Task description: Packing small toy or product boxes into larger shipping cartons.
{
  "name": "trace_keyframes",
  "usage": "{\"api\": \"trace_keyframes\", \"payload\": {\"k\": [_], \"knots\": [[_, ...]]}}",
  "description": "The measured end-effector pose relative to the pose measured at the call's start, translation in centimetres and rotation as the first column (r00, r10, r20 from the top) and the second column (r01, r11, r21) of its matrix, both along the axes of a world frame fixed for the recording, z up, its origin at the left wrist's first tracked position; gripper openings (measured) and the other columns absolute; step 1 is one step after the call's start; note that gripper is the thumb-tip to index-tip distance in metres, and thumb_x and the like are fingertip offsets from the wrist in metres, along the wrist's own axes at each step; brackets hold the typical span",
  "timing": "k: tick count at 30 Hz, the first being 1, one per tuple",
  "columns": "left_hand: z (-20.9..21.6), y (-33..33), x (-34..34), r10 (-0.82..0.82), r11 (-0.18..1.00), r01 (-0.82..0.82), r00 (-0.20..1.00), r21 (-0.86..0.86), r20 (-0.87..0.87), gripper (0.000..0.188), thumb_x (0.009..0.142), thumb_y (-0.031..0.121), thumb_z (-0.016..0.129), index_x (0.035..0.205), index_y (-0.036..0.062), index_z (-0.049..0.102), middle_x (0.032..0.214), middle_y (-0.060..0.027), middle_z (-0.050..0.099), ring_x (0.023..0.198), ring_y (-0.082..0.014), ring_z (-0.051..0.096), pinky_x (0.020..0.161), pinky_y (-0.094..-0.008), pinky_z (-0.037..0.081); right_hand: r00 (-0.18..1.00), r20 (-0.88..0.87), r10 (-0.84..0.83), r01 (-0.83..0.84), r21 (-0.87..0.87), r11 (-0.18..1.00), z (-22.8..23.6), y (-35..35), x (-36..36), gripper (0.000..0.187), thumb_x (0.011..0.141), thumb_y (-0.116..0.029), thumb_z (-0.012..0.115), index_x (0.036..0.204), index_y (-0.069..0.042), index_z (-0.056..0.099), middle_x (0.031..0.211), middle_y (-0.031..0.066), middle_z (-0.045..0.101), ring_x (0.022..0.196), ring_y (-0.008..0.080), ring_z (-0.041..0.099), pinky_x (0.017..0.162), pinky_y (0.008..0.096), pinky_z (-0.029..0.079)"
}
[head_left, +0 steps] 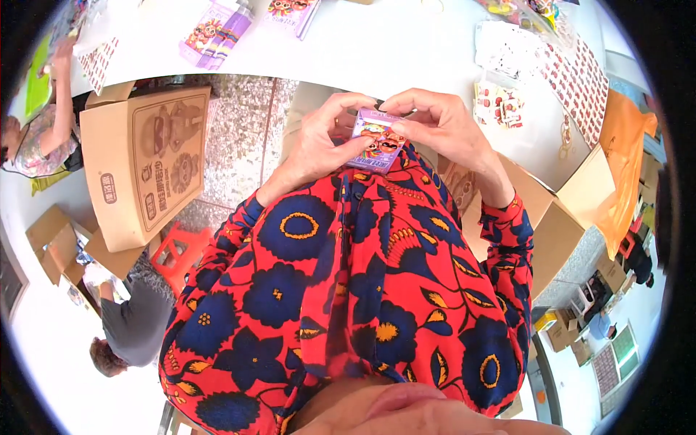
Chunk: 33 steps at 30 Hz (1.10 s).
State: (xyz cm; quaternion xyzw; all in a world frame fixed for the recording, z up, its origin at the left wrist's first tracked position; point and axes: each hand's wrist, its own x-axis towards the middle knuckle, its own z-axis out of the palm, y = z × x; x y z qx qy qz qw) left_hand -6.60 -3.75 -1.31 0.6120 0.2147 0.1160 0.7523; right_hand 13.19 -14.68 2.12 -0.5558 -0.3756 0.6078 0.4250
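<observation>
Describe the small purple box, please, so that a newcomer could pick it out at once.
Find the white table across the top of the picture, then the red floral shirt below it. At the shirt's upper edge, the left hand and right hand hold the purple box. Unlike the purple packs lying on the table, it alone is held.

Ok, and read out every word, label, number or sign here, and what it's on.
I leave wording and brands unquoted; print stands here:
Purple illustrated box, held by left hand and right hand: small lettering along its lower edge.
Brown cardboard carton, left: dark-brown characters beside cartoon figures.
Purple pack on the white table: lettering too small to read.
Purple-edged box right of it: likewise too small.
</observation>
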Motion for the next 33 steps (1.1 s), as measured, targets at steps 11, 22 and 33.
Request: {"api": "trace_keyframes", "payload": {"k": [11, 22, 33], "knots": [[0.9, 1.3, 0.4, -0.071, 0.997, 0.071, 0.996, 0.013, -0.048, 0.026, 0.084, 0.007, 0.067, 0.108, 0.0002, 0.059, 0.097, -0.0053, 0.064, 0.086, -0.0111, 0.062, 0.075, -0.0257, 0.052, 0.946, 0.287, -0.150, 0.143, 0.044, 0.989, -0.2, -0.9, -2.3, 0.013, 0.086, -0.002, 0.059, 0.097, 0.002, 0.065, 0.084, 0.0034, 0.067, 0.075, 0.0067, 0.061, 0.067, 0.0211, 0.050], [2.0, 5.4, 1.5, -0.297, 0.879, 0.325, 0.946, 0.350, -0.134, 0.010, 0.086, 0.009, 0.063, 0.094, 0.0032, 0.066, 0.077, -0.0037, 0.067, 0.068, -0.0086, 0.061, 0.061, -0.0236, 0.048, 0.791, 0.572, -0.216, -0.002, 0.357, 0.934, -0.7, -1.7, -3.1, 0.023, 0.083, 0.001, 0.060, 0.105, -0.003, 0.066, 0.097, 0.0114, 0.066, 0.079, 0.0191, 0.065, 0.068, 0.0276, 0.053], [1.6, 6.1, 1.1, -0.344, 0.794, 0.309, 0.938, 0.524, -0.033, 0.011, 0.081, 0.001, 0.064, 0.092, 0.0020, 0.065, 0.088, -0.0071, 0.069, 0.079, -0.0194, 0.068, 0.069, -0.0280, 0.053, 0.866, 0.434, -0.246, 0.129, 0.281, 0.951, -0.8, -2.5, -4.0, 0.035, 0.081, 0.001, 0.064, 0.116, -0.005, 0.061, 0.107, 0.0108, 0.065, 0.088, 0.0175, 0.065, 0.076, 0.0282, 0.054]]}}
